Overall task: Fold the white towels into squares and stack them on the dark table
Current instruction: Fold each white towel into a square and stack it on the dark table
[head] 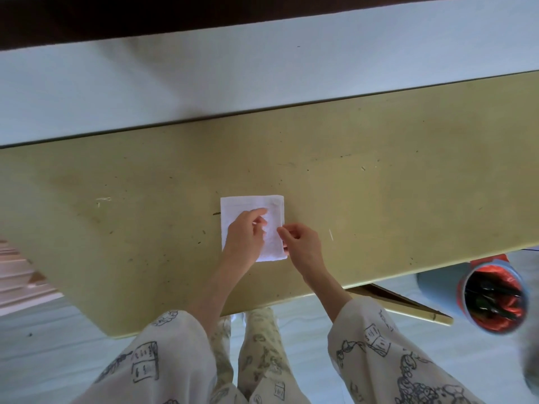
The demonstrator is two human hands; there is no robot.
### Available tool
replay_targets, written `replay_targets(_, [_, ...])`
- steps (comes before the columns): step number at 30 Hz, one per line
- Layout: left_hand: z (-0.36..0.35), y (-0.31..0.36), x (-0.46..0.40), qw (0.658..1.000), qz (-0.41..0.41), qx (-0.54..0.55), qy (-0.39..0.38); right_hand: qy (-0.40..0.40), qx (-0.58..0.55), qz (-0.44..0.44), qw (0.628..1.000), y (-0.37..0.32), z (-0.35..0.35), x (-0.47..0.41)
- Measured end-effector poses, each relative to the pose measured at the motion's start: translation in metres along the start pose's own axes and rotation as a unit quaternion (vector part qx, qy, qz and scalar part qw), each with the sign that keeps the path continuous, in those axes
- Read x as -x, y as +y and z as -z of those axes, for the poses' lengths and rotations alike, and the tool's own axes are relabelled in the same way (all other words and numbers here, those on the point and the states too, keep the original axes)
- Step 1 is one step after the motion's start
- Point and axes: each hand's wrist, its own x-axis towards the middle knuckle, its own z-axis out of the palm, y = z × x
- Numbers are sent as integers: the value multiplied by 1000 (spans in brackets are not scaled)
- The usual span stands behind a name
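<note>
Sleeves [163,354] of pale printed cloth fill the nearest part of the view, with printed trouser legs [259,345] between them above a pale floor [52,360]; both forearms reach forward over the near edge of the tabletop [408,176], which runs on a slant, lower at the left and higher at the right; the tabletop is yellowish, scuffed and speckled, with broad bare room on either side of the work and beyond it up to the far edge; the left hand [246,237] lies on the folded white towel [275,208], fingers loosely curled and the forefinger stretched out across the cloth; the right hand [302,243] sits at the towel's right edge, thumb and forefinger pinched together on that edge near the near right corner; the towel is a small, nearly square packet lying flat about the middle of the tabletop, well apart from every edge; to the right, past the near edge and down at floor level, stands a bin [493,298] with a red liner, dark stuff inside that cannot be made out; beyond the far edge a pale wall [262,68] rises to a dark band [145,16] at the top.
</note>
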Motion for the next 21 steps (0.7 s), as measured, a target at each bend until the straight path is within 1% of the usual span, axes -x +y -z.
replay_targets(3, [16,-10,5,999,-7,6,50,11,20,-6,1000,-4,0,-3])
replay_targets(6, [27,-20,8,998,10,5,65,9,33,-2,999,-6,1,-2])
replay_targets(9, [31,-26,8,998,22,-4,54,8,49,10,999,-6,2,0])
replay_targets(14, [32,-31,6,998,15,-60,21,15,64,22,998,-7,2,1])
replay_targets(16, [32,-30,6,995,-9,-102,7,18,71,30,997,-7,2,2])
replay_targets(18, [32,-30,7,984,-61,-166,19,21,75,29,997,-7,2,2])
replay_targets(19, [31,-30,7,971,-102,-213,32,23,77,27,996,-8,2,2])
replay_targets(21, [30,-37,6,929,-196,-312,39,24,79,26,996,-9,1,2])
